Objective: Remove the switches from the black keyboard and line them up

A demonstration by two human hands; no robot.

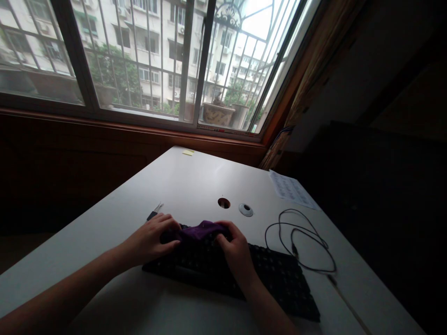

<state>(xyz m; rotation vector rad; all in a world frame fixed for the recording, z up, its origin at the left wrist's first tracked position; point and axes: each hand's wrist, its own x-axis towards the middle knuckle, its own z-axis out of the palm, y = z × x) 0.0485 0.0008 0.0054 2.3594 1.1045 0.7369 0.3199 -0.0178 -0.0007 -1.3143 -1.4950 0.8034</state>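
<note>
Pinching the right end of a crumpled purple cloth (204, 230) between thumb and curled fingers, the right hand (237, 246) was above a black keyboard (279, 274). The left hand (152, 238) gripped the other end, fingers bent over and thumb beneath, its fingertips dim in shadow. Soft and folded, the cloth spanned both hands over the keyboard's far rows. That long, ridged slab lay well back from the far edge of the smooth white counter (195, 181), while a thin, rubbery-looking cable (312, 269) looped near the right edge
</note>
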